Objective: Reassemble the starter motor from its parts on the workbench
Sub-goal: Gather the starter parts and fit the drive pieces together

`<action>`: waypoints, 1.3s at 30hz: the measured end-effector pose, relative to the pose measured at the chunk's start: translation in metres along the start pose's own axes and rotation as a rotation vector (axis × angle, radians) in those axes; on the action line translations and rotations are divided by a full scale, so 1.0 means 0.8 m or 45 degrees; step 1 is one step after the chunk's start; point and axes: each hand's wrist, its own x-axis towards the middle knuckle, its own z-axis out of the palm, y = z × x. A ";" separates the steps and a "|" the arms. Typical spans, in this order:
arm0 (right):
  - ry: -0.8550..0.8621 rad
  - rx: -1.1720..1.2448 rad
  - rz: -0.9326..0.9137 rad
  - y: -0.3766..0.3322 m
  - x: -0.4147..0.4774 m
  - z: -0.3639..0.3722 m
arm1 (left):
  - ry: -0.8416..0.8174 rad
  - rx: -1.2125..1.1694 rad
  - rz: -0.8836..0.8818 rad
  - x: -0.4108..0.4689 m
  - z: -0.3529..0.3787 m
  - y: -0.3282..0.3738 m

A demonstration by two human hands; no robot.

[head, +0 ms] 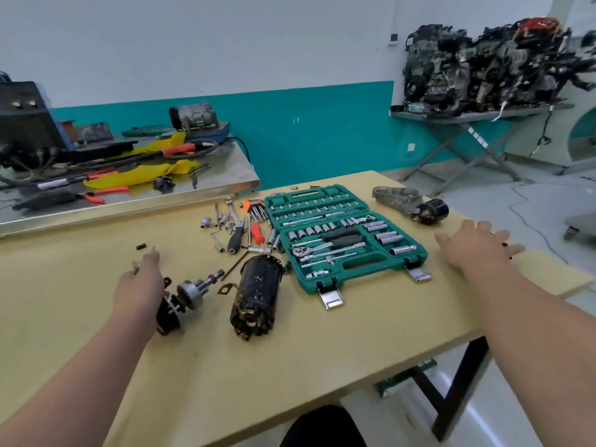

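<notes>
Head view: right hand (477, 246) spread flat; left hand (138, 285) blurred, grip unclear. Beside it, the motor case (258, 295) looks heavy, greasy; wrap its middle.

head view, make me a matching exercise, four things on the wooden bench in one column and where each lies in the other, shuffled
1 socket case
2 black housing
3 geared shaft
4 grey casting

a next to the left hand
b far edge, beyond the right hand
c open, centre right of the bench
d lying between the shaft and the case

Pairs: 1-c, 2-d, 3-a, 4-b
</notes>
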 end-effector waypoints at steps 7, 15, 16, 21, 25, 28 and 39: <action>0.150 -0.012 -0.348 -0.016 -0.017 0.013 | -0.022 0.389 0.240 -0.004 0.028 0.010; 0.312 1.299 -0.543 -0.077 -0.091 -0.047 | 0.062 0.350 1.066 -0.081 0.067 0.033; 0.248 1.358 -0.719 -0.101 -0.120 -0.060 | -0.076 0.256 1.051 -0.095 0.079 0.038; -0.419 1.392 -1.303 -0.206 -0.256 -0.074 | -1.130 -0.615 -0.079 -0.131 0.131 0.074; -0.721 1.269 -1.314 -0.240 -0.252 -0.066 | -1.102 -0.801 -0.249 -0.102 0.138 0.072; -0.415 1.297 -1.166 -0.243 -0.192 -0.073 | -0.904 -0.903 -0.409 -0.071 0.129 0.077; -0.042 0.435 -0.022 -0.086 0.081 0.017 | -0.524 -0.605 -0.304 0.027 0.079 0.056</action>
